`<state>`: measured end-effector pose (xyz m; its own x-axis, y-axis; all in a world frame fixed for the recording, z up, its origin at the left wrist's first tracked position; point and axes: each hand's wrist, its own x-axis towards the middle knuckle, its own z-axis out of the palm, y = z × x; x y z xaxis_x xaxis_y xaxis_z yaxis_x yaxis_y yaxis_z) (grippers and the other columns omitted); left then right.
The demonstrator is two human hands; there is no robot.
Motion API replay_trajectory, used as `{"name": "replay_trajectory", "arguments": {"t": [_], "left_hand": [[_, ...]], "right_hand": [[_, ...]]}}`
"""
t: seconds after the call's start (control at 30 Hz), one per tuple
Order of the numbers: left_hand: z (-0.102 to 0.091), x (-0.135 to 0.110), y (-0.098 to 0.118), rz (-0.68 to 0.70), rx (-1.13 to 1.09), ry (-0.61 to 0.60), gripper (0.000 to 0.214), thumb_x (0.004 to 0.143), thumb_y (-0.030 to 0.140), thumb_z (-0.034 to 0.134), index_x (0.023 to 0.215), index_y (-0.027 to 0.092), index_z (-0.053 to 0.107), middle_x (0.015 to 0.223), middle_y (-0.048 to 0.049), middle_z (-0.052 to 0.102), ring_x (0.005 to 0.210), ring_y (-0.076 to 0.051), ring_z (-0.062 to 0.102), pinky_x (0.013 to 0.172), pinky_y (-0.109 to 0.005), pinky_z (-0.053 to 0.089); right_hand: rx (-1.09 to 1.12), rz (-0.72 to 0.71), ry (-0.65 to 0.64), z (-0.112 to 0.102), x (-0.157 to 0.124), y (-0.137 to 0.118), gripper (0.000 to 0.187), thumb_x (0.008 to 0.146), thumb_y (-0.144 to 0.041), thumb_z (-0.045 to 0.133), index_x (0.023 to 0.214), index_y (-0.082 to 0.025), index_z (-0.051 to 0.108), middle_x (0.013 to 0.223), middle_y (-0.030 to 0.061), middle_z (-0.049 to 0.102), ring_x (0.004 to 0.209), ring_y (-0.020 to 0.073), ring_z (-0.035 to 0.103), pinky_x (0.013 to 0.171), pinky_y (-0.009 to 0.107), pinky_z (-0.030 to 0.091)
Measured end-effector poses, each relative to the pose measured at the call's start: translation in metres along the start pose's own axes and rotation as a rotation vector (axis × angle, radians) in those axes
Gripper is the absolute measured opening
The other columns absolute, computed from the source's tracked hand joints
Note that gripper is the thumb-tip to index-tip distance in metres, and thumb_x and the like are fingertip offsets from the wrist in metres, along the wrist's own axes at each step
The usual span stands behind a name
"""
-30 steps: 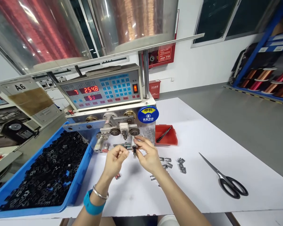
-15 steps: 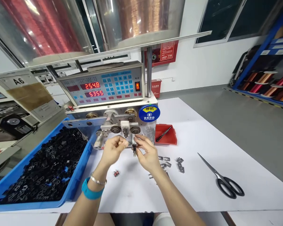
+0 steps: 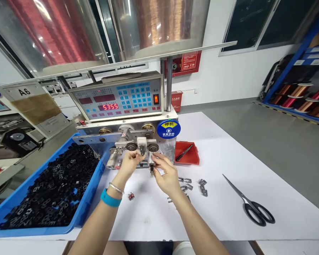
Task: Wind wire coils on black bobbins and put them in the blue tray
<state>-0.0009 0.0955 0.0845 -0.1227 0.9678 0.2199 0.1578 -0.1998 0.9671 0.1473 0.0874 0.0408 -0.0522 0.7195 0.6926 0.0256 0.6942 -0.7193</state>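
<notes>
In front of me stands a coil-winding machine (image 3: 172,148) with a control panel (image 3: 117,97). My right hand (image 3: 166,173) has its thumb and fingers around a metal cylinder (image 3: 151,157) with a dark, narrow lower end. My left hand (image 3: 129,163) is pinched closed just below the left black roller (image 3: 131,146), at the white guide block (image 3: 141,141). What its fingertips hold, perhaps a thin wire, is too small to make out. A small red wound coil (image 3: 131,196) lies on the white tabletop beneath my left hand.
A blue bin (image 3: 77,209) full of black plastic parts stands at left. Grey parts (image 3: 202,187) lie right of my right hand. Scissors (image 3: 251,205) point away from me farther right. A red tray (image 3: 194,157) with a black pen (image 3: 184,152) sits beside the machine.
My left hand has moved up and inward, its fingertips now at the guide block. The upper number on the panel has gone dark. My right hand stays on the metal cylinder.
</notes>
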Motion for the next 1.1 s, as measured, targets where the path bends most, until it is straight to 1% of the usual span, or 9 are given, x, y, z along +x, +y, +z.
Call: {"name": "replay_trajectory", "arguments": {"t": [0.1,0.2,0.33,0.47,0.67,0.77,0.87,0.97,1.1], "left_hand": [[0.006,-0.016,-0.01,0.01,0.01,0.005,0.037,0.059,0.044,0.071,0.046,0.018,0.048,0.04,0.0091,0.032,0.041,-0.006,0.025,0.042,-0.021,0.022],[0.002,-0.032,-0.005,0.033,0.052,0.053,0.026,0.063,0.037,0.072,0.053,0.017,0.059,0.04,0.0079,0.037,0.042,-0.006,0.027,0.043,-0.022,0.021],[-0.004,-0.012,0.011,-0.087,-0.064,0.043,0.029,0.055,0.035,0.079,0.049,0.017,0.056,0.042,0.0065,0.043,0.043,-0.006,0.031,0.043,-0.022,0.021],[0.005,0.002,0.001,-0.195,-0.193,-0.051,0.044,0.047,0.046,0.079,0.047,0.018,0.045,0.041,0.0084,0.037,0.037,-0.004,0.024,0.039,-0.021,0.019],[0.009,-0.036,-0.021,-0.214,-0.292,-0.015,0.039,0.061,0.049,0.071,0.059,0.018,0.047,0.046,0.0118,0.028,0.037,-0.002,0.016,0.038,-0.019,0.013],[0.0,-0.038,-0.013,-0.163,-0.32,0.062,0.028,0.06,0.035,0.073,0.072,0.019,0.053,0.053,0.0099,0.04,0.038,-0.002,0.025,0.039,-0.018,0.019],[-0.002,-0.033,-0.002,-0.161,-0.341,0.021,0.032,0.057,0.035,0.07,0.082,0.017,0.06,0.071,0.0016,0.058,0.046,-0.006,0.044,0.043,-0.021,0.033],[0.004,-0.033,0.002,-0.249,-0.201,-0.019,0.033,0.062,0.047,0.066,0.065,0.015,0.06,0.059,-0.0004,0.057,0.04,-0.007,0.041,0.04,-0.022,0.029],[0.008,-0.044,0.002,-0.228,-0.074,0.079,0.034,0.059,0.048,0.07,0.056,0.017,0.057,0.048,0.0042,0.05,0.037,-0.005,0.029,0.039,-0.022,0.021]], "right_hand": [[-0.011,-0.018,-0.012,-0.001,0.001,-0.001,0.043,0.077,-0.006,0.05,0.114,-0.025,0.063,0.12,0.0091,0.058,0.107,0.0205,0.059,0.074,0.03,0.06],[-0.014,-0.016,-0.02,-0.002,0.001,-0.003,0.043,0.078,-0.006,0.049,0.114,-0.024,0.063,0.12,0.0092,0.058,0.108,0.0206,0.058,0.075,0.03,0.06],[-0.004,0.008,-0.01,-0.001,0.001,-0.003,0.042,0.078,-0.008,0.05,0.114,-0.025,0.063,0.121,0.009,0.058,0.107,0.0213,0.059,0.075,0.031,0.06],[-0.001,0.001,-0.005,0.0,0.001,-0.002,0.042,0.078,-0.008,0.051,0.114,-0.025,0.063,0.12,0.0091,0.059,0.106,0.0219,0.059,0.073,0.031,0.061],[-0.003,-0.023,-0.004,-0.001,0.002,-0.003,0.042,0.078,-0.006,0.05,0.113,-0.025,0.063,0.12,0.0088,0.059,0.107,0.0206,0.059,0.075,0.03,0.06],[-0.002,-0.026,0.001,-0.001,0.001,-0.003,0.042,0.078,-0.006,0.05,0.113,-0.024,0.063,0.121,0.0095,0.058,0.108,0.0207,0.058,0.074,0.029,0.06],[-0.012,-0.027,-0.006,-0.001,0.001,-0.003,0.042,0.078,-0.006,0.049,0.114,-0.024,0.062,0.121,0.0092,0.058,0.108,0.0207,0.058,0.073,0.029,0.06],[-0.026,-0.034,-0.011,-0.002,0.001,-0.003,0.042,0.078,-0.006,0.049,0.114,-0.024,0.062,0.121,0.0091,0.058,0.108,0.0207,0.059,0.073,0.029,0.06],[-0.023,-0.033,-0.014,-0.002,0.001,-0.004,0.041,0.078,-0.006,0.048,0.114,-0.022,0.062,0.121,0.0103,0.058,0.109,0.0209,0.057,0.074,0.029,0.06]]}}
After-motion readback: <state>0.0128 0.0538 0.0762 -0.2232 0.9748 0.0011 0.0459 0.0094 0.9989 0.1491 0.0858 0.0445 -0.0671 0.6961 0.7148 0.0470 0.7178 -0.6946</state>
